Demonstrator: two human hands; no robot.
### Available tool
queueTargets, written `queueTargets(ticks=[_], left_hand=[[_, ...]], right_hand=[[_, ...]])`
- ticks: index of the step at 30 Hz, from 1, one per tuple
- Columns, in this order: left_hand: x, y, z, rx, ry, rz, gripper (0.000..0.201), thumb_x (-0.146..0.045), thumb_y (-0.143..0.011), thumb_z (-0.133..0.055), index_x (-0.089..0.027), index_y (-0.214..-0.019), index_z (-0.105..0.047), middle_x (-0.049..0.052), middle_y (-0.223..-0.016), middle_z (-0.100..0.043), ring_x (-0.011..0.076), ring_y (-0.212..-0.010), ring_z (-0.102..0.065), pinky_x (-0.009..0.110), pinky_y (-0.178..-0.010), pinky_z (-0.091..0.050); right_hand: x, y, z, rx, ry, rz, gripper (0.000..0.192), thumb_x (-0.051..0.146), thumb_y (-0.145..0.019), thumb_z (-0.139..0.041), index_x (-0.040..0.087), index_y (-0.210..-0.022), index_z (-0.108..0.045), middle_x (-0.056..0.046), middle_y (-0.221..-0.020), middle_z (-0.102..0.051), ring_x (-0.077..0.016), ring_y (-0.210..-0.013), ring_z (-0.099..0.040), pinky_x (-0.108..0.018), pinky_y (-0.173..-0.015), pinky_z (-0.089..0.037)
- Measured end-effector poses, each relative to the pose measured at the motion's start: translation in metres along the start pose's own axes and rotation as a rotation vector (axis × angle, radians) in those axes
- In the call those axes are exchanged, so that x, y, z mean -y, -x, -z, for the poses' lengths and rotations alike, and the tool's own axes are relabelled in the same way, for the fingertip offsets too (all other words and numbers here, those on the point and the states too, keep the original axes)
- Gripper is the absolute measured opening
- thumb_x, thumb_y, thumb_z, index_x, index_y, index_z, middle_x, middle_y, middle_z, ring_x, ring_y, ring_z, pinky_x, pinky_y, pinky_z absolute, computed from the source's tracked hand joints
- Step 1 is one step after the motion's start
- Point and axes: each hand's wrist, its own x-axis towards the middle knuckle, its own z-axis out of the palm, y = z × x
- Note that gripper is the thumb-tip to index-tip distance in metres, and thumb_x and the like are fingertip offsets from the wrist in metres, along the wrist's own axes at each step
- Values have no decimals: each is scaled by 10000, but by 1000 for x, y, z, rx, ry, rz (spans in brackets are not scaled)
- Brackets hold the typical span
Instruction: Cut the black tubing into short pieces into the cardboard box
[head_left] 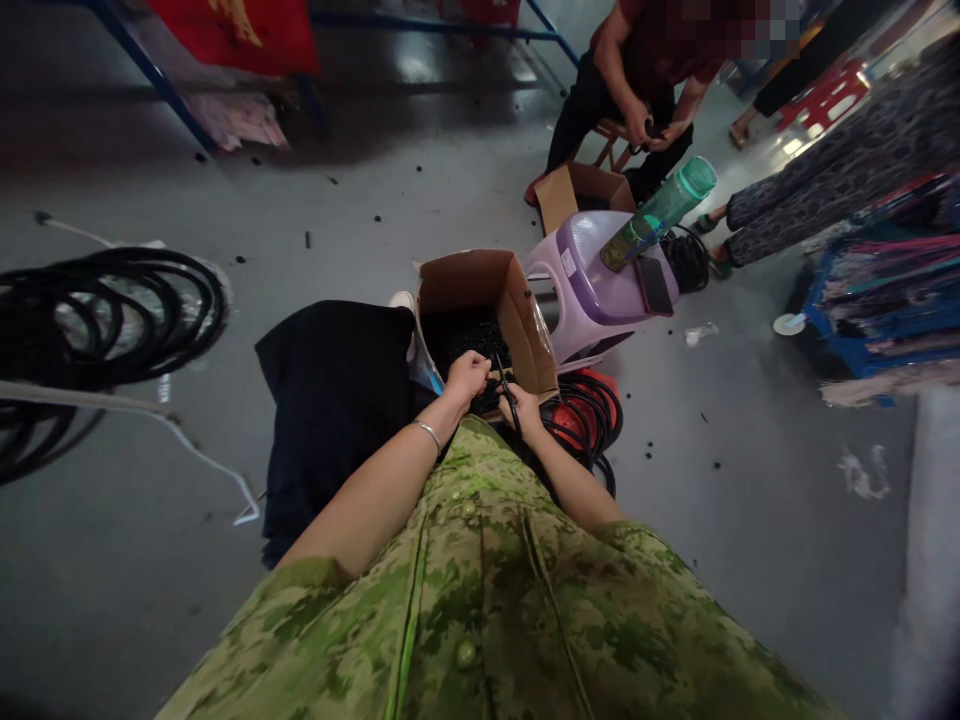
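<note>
At frame centre, the left hand (466, 374) and right hand (523, 410) grip thin black tubing (509, 392) over a square cardboard box (525, 310).

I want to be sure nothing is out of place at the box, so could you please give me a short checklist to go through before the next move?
1. Left hand over the open cardboard box: ok.
2. Right hand closed on the black tube: ok.
3. Box holds small black pieces: ok.
4. Black tube coil lies beside the box, by the right arm: ok.
5. Whether the left hand grips anything: cannot tell.
6. Bottle leaning tilted on the purple stool: not ok.
</note>
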Motion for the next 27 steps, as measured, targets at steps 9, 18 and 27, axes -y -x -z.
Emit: queueTargets(ticks=[9,18,27], left_hand=[[0,-1,-1,0,14,-18,167,-118,-869,-565,-182,-733,-493,-66,-522,-526,56,-364,-408,175,-413,-302],[-3,3,-3,28,72,0,195,-107,-871,-585,-183,-721,-484,-70,-500,-533,49,-357,-427,158,-421,-321],[-6,8,-4,181,63,-40,123,-99,-850,-619,-167,-758,-574,-71,-480,-506,63,-366,-450,163,-410,-336]], right_hand=[[0,-5,-4,23,-32,-124,398,429,-769,-593,170,-1043,-723,56,-537,-485,-108,-479,-459,-203,-505,-404],[-2,-7,-1,42,-134,-166,440,518,-746,-652,170,-1008,-713,63,-540,-504,-88,-434,-446,-191,-440,-367],[32,-15,27,-27,-563,-223,506,491,-790,-651,145,-1157,-623,18,-668,-633,-81,-433,-518,-184,-406,-399]])
